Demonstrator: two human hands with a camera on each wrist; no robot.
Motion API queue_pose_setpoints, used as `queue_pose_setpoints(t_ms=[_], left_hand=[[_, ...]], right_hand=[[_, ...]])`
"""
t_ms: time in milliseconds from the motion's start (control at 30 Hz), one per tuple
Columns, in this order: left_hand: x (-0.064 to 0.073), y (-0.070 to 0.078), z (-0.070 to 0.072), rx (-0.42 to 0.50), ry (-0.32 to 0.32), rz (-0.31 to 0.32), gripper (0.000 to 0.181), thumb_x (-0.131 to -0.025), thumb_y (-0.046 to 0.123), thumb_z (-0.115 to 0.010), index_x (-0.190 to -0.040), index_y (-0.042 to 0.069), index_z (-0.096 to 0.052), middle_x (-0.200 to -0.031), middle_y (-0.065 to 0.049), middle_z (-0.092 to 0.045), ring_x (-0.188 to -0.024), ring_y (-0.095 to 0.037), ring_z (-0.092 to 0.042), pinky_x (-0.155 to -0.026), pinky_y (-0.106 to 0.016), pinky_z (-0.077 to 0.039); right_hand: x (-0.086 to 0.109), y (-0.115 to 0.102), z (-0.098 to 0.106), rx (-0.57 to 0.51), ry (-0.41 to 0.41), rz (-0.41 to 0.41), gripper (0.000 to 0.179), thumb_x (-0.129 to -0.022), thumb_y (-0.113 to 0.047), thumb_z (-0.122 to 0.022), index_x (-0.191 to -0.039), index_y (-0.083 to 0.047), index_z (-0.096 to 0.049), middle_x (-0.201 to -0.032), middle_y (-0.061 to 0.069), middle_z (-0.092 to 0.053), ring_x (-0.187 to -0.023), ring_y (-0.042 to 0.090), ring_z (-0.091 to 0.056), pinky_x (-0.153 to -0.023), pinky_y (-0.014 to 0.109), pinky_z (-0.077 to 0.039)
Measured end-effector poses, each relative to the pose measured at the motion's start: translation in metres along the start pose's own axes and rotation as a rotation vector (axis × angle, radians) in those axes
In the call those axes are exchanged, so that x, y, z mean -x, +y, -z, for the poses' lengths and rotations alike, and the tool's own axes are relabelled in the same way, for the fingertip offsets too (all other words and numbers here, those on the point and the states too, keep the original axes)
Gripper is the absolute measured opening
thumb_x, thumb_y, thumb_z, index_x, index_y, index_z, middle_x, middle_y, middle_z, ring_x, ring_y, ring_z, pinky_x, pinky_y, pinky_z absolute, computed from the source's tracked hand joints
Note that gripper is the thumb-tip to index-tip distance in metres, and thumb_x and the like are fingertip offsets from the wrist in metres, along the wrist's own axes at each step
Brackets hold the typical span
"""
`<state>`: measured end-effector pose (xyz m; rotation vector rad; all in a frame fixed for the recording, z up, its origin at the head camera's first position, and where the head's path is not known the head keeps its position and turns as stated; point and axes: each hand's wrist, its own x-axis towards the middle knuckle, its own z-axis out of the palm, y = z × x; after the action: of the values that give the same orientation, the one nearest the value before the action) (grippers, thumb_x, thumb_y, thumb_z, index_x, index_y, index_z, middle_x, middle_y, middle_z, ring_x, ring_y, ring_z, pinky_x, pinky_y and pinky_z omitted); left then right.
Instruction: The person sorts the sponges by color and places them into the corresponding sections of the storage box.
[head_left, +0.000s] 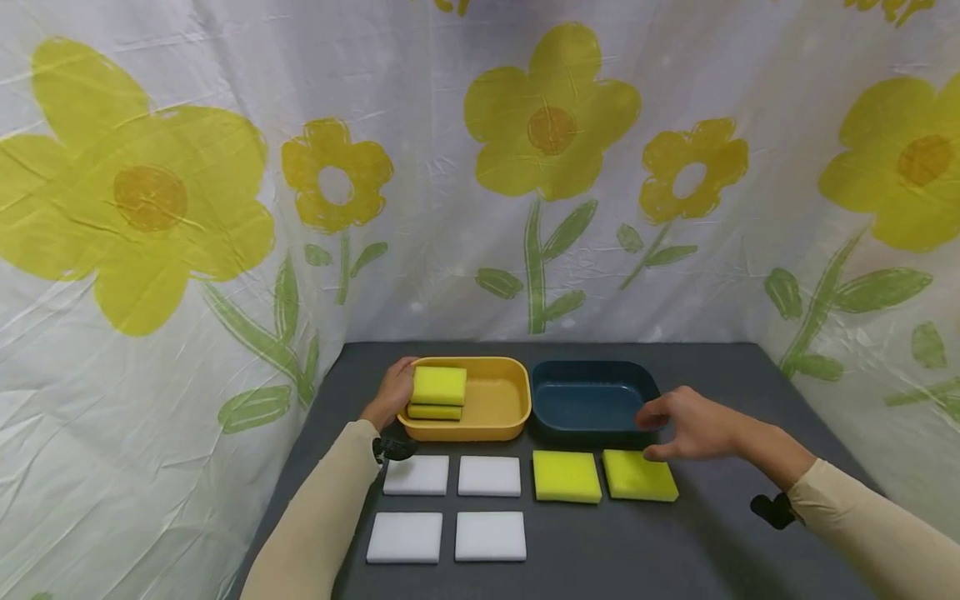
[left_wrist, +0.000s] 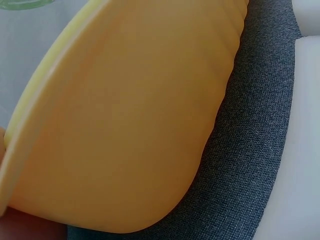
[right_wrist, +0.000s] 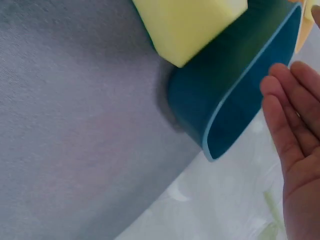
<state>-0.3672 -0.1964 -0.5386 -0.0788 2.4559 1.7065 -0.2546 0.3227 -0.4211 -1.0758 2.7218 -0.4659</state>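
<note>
From where I stand, the left hand [head_left: 392, 392] grips the yellow tray [head_left: 498, 396] by its left end, several fingertips lost from sight, while the right hand [head_left: 696, 427], loosely open and holding nothing, hides the near right corner of the blue tray [head_left: 588, 404]. I count four white blocks [head_left: 416, 475] and two yellow sponges [head_left: 566, 477] on the table [head_left: 600, 550], plus two stacked yellow pieces [head_left: 439, 386] in the yellow tray's left side, the lower mostly covered.
</note>
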Motion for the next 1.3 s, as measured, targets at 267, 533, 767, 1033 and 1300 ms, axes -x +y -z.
queue_pose_setpoints(t_ms=[267,533,767,1033,1300], left_hand=[[0.000,-0.001,0.000,0.000,0.000,0.007,0.050,-0.122,0.027,-0.022,-0.163,0.009,-0.043,-0.159,-0.023,-0.048,-0.136,-0.040,-0.053,-0.115,-0.061,-0.045],[0.000,0.001,0.001,0.002,0.003,0.005,0.050,-0.122,0.027,-0.022,-0.164,0.009,-0.043,-0.160,-0.023,-0.048,-0.138,-0.040,-0.053,-0.116,-0.061,-0.044],[-0.001,0.000,0.001,-0.006,0.000,0.004,0.050,-0.122,0.028,-0.022,-0.164,0.010,-0.043,-0.159,-0.022,-0.048,-0.136,-0.040,-0.053,-0.115,-0.061,-0.045],[-0.003,-0.002,0.000,-0.026,0.008,-0.008,0.051,-0.122,0.028,-0.021,-0.163,0.010,-0.045,-0.156,-0.023,-0.051,-0.133,-0.039,-0.056,-0.110,-0.059,-0.048],[-0.002,-0.001,0.000,-0.012,0.011,-0.004,0.051,-0.122,0.028,-0.021,-0.163,0.010,-0.044,-0.157,-0.023,-0.050,-0.134,-0.040,-0.055,-0.112,-0.060,-0.047]], right_hand=[[0.012,0.001,-0.013,0.006,-0.086,-0.029,0.051,-0.092,-0.038,-0.088,-0.129,-0.004,-0.079,-0.127,0.012,-0.080,-0.111,0.030,-0.079,-0.091,0.049,-0.065],[0.019,0.005,-0.027,0.057,-0.125,-0.076,0.060,-0.085,-0.040,-0.094,-0.131,-0.004,-0.078,-0.129,0.010,-0.080,-0.116,0.034,-0.077,-0.093,0.050,-0.064],[0.021,0.010,-0.041,0.056,-0.118,-0.108,0.076,-0.082,-0.042,-0.098,-0.140,0.001,-0.072,-0.138,0.017,-0.075,-0.123,0.040,-0.072,-0.098,0.057,-0.061],[0.022,0.013,-0.057,0.067,-0.093,-0.091,0.080,-0.081,-0.036,-0.099,-0.142,0.005,-0.068,-0.137,0.019,-0.074,-0.120,0.036,-0.073,-0.097,0.054,-0.062],[0.023,0.009,-0.046,0.084,-0.096,-0.063,0.074,-0.084,-0.036,-0.096,-0.140,0.003,-0.070,-0.135,0.016,-0.076,-0.117,0.031,-0.075,-0.093,0.048,-0.064]])
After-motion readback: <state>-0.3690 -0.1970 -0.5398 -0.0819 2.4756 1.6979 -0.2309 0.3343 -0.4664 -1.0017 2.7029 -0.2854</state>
